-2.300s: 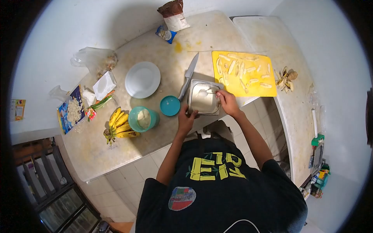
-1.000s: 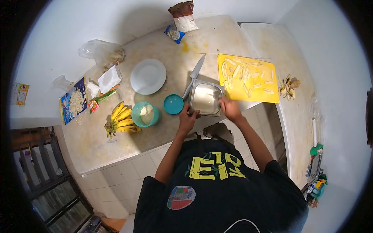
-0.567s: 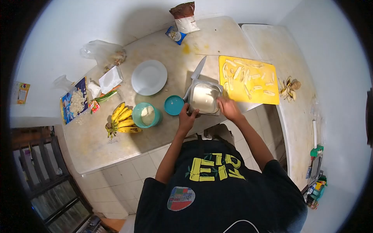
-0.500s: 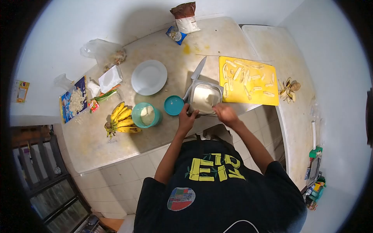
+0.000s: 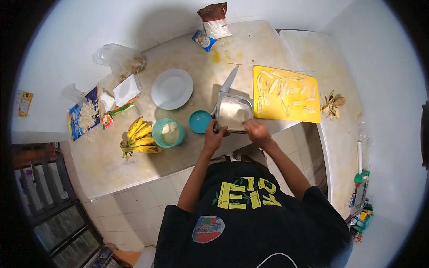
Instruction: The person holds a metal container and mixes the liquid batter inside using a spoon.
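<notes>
The grip of the left hand (image 5: 214, 136) is narrow, holding the tin (image 5: 251, 105) at its near left corner; the right hand (image 5: 258, 132) curls at the near right side, and I cannot tell whether its fingers pinch anything. The tin sits near the front of the desk (image 5: 120, 176), between the teal lid (image 5: 203, 127) and the yellow board (image 5: 270, 113). Its metal walls should be stiff and hard to harm, light in themselves, with the pale mix (image 5: 231, 110) adding weight. That mix looks soft, so tilting could spill it, and a smeared rim would likely be slippery. Opposite walls, just under the rim, seem the surest hold (mind the knife (image 5: 230, 79) close beside).
</notes>
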Available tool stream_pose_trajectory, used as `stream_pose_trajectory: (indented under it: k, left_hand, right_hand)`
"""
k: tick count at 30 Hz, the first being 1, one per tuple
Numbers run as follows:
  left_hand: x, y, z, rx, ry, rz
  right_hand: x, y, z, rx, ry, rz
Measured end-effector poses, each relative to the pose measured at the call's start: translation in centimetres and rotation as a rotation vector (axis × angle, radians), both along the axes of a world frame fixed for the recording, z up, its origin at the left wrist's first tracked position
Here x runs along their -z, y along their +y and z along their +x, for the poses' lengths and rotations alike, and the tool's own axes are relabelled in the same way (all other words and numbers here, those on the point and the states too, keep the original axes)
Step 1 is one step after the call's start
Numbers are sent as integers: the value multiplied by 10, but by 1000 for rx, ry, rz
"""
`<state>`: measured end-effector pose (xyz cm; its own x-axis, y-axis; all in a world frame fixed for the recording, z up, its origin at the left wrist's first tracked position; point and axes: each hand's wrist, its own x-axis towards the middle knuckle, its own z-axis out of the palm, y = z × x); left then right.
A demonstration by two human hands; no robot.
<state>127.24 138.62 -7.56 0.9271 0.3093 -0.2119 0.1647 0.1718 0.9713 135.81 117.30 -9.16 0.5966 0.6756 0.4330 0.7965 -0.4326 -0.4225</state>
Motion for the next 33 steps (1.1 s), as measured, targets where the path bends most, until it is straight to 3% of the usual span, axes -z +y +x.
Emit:
stream_pose_trajectory:
  k: [4, 5, 7, 10, 13, 16, 19, 22, 26, 31, 33]
  left_hand:
    - [49, 9, 5, 75, -66, 193]
    - [52, 7, 3, 51, -37, 69]
    - [21, -1, 2, 5, 21, -180]
    - [47, 1, 3, 1, -18, -21]
    - [34, -4, 0, -7, -8, -122]
    - [60, -2, 1, 43, -63, 144]
    - [33, -8, -1, 6, -61, -75]
    - [19, -9, 0, -4, -3, -43]
    - [15, -11, 3, 52, -17, 53]
    - [39, -13, 10, 18, -92, 205]
    - [33, -19, 9, -23, -42, 61]
  right_hand:
    - [-25, 31, -12, 31, 161, -49]
    - [-22, 36, 3, 41, 139, -39]
    - [-24, 40, 32, 92, 43, -11]
    - [-27, 17, 37, 196, 154, -95]
    - [-18, 3, 14, 88, 203, -96]
    - [-25, 14, 13, 118, 232, -62]
    - [-26, 19, 48, 182, 199, 15]
    - [-23, -3, 51, 253, 248, -179]
    - [-24, 0, 9, 19, 271, -40]
    - [-20, 17, 53, 177, 248, 46]
    - [-25, 6, 60, 240, 296, 2]
